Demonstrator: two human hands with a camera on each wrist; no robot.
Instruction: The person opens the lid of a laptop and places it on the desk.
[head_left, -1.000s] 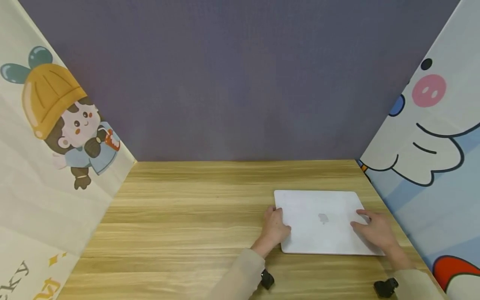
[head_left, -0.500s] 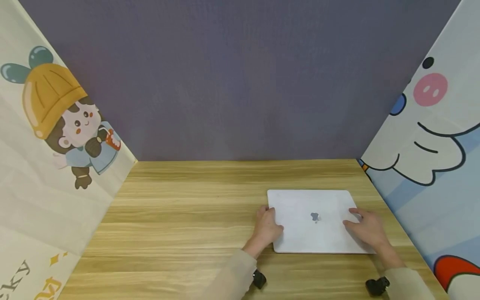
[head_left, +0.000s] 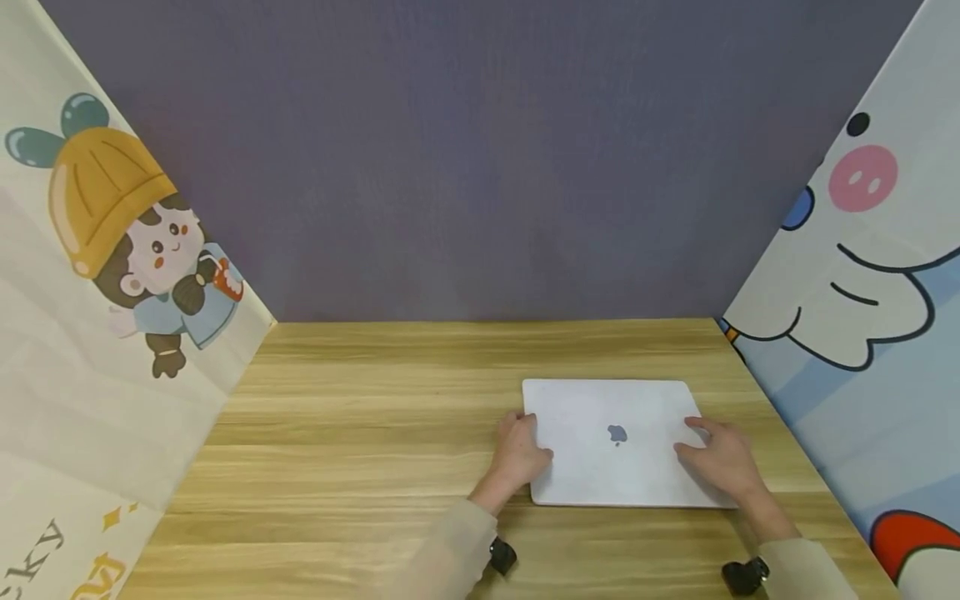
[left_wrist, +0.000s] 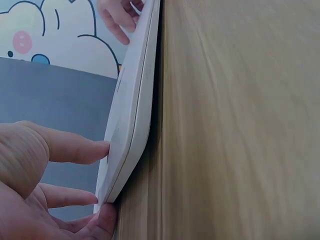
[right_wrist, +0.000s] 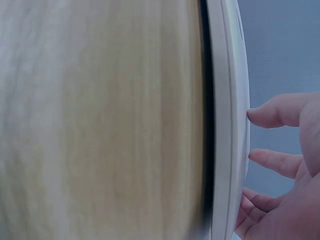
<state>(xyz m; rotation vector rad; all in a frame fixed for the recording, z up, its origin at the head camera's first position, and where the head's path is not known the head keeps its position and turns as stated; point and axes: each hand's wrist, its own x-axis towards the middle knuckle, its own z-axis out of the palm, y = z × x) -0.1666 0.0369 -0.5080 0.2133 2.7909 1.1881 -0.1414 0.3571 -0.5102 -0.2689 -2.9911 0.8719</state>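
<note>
A closed silver laptop (head_left: pixel 615 475) with an apple logo on its lid lies flat, right of the table's middle. At its left edge, my left hand (head_left: pixel 516 452) grips the side, thumb on the lid. In the left wrist view, one fingertip of that hand (left_wrist: pixel 30 170) reaches the laptop's lower rim (left_wrist: pixel 131 135). My right hand (head_left: pixel 723 462) holds the opposite edge, thumb and forefinger on the lid. The right wrist view has its other fingers (right_wrist: pixel 257 201) at the laptop's side (right_wrist: pixel 227 120), their tips partly hidden.
The wooden table (head_left: pixel 360 433) stretches away to the left of the laptop. A grey panel (head_left: pixel 480 167) stands along the back edge. Printed cartoon sheets flank it, one at left (head_left: pixel 45 417) and one at right (head_left: pixel 900 325). Each wrist carries a small black camera (head_left: pixel 502 556).
The laptop has slid left across the table by a short way, and both hands have moved left with it. Their hold on its two sides looks the same.
</note>
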